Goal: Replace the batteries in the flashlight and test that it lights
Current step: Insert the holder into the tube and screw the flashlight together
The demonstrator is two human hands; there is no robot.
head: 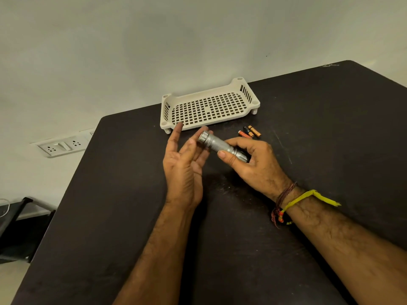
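The silver flashlight (217, 145) is held above the dark worktop (330, 128), lying nearly level with its knurled barrel running from upper left to lower right and one ringed end pointing toward the left hand. The right hand (246, 161) is wrapped around the lower-right end of it, thumb laid along the near side of the barrel and fingers curled over the far side, so that end is mostly hidden; which end is the lens I cannot tell for sure. The left hand (187, 164) stands edge-on just beside the free end, fingers spread and loosely curved, palm facing the flashlight, gripping nothing; its fingertips look to be close to or brushing the ringed tip. Just beyond the right hand, three small orange-and-black batteries (250, 132) lie together on the worktop. Farther back, near the worktop's far edge, sits a cream plastic tray (167, 111) with a perforated floor and short feet. Thread bands (284, 203), reddish and yellow, circle the right wrist. On the wall at left is a white socket plate (61, 146).
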